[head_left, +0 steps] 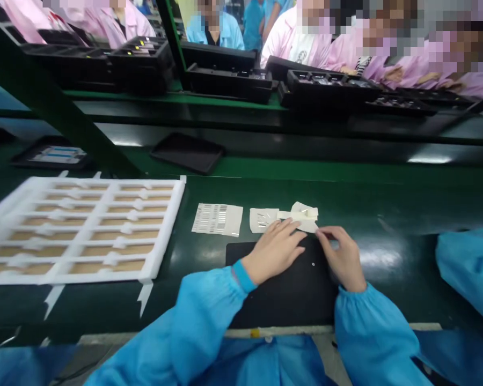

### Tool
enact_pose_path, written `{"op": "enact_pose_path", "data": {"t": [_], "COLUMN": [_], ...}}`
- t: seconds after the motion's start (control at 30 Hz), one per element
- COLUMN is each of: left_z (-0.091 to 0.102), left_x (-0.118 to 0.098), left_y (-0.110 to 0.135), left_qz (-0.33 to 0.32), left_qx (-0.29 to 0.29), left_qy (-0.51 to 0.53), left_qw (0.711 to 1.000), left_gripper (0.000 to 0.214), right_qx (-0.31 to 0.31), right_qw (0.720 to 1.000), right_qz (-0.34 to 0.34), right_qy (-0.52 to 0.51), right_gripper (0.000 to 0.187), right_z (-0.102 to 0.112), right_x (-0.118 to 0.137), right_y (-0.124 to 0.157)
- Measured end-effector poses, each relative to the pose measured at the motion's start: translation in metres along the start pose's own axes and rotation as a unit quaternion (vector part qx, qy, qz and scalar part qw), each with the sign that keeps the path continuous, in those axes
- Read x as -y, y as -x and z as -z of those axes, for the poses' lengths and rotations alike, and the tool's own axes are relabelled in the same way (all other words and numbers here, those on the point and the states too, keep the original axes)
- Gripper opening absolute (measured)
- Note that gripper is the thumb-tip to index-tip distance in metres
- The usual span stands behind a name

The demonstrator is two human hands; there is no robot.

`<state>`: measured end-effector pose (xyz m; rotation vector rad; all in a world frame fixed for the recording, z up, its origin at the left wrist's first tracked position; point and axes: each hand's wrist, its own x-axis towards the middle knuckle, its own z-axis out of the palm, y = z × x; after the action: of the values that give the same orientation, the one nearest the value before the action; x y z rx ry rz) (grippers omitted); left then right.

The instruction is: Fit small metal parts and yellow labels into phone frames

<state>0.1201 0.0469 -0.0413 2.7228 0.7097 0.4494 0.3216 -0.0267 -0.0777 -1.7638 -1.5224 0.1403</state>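
My left hand [276, 249] lies palm down with its fingers stretched out, over the far edge of a black mat [284, 295]. Its fingertips reach the lower edge of a cream paper piece [306, 210], shaped like a small sheet with a strip at its left. Thumb and forefinger of my right hand [343, 254] pinch together at that piece's lower right corner. Just left lies a small pale sheet [263, 220] with thin dark marks. Farther left is a white label sheet [217, 219] with barcode-like stripes. A tiny white speck [313, 264] shows on the mat.
A white foam tray [167, 228] with slots stands at left. Two black trays [188, 153] [28, 156] lie beyond it. A green post [60, 115] slants across the left. Co-workers sit behind black boxes [229, 83] opposite; a blue sleeve [469, 262] is at right.
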Motion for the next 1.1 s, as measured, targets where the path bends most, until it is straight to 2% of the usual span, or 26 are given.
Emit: {"op": "enact_pose_path", "data": {"t": [0.07,0.13,0.27,0.5,0.63,0.83,0.93,1.1], "left_z": [-0.018,-0.036,-0.053,-0.053,-0.054,-0.053,-0.055,-0.057], "left_x": [-0.005,-0.006,-0.003,-0.003,-0.003,-0.002,-0.003,-0.006], "left_y": [-0.026,-0.041,-0.044,-0.042,-0.042,-0.041,-0.042,-0.043], "left_qz": [0.006,0.029,0.045,0.053,0.050,0.038,0.033,0.026], "left_qx": [0.001,-0.001,-0.006,-0.007,-0.010,0.003,0.008,0.004], "left_qy": [-0.036,-0.059,-0.055,-0.053,-0.056,-0.063,-0.067,-0.071], "left_qw": [0.999,0.998,0.997,0.997,0.997,0.997,0.997,0.997], "left_gripper": [0.037,0.042,0.042,0.040,0.040,0.039,0.038,0.035], "right_qx": [0.006,0.025,0.068,0.050,0.033,0.076,0.103,0.092], "right_qw": [1.000,0.999,0.997,0.991,0.984,0.951,0.948,0.972], "right_qz": [0.014,0.021,0.010,-0.065,-0.119,-0.207,-0.210,-0.158], "right_qy": [-0.006,-0.010,-0.031,-0.102,-0.129,-0.216,-0.214,-0.146], "right_gripper": [0.027,0.032,0.034,0.031,0.036,0.044,0.048,0.047], "right_z": [-0.007,-0.014,-0.020,-0.017,-0.011,0.005,0.010,0.003], "right_x": [-0.013,-0.025,-0.043,-0.045,-0.047,-0.060,-0.068,-0.072], "right_y": [-0.031,-0.054,-0.070,-0.065,-0.068,-0.077,-0.079,-0.078]}}
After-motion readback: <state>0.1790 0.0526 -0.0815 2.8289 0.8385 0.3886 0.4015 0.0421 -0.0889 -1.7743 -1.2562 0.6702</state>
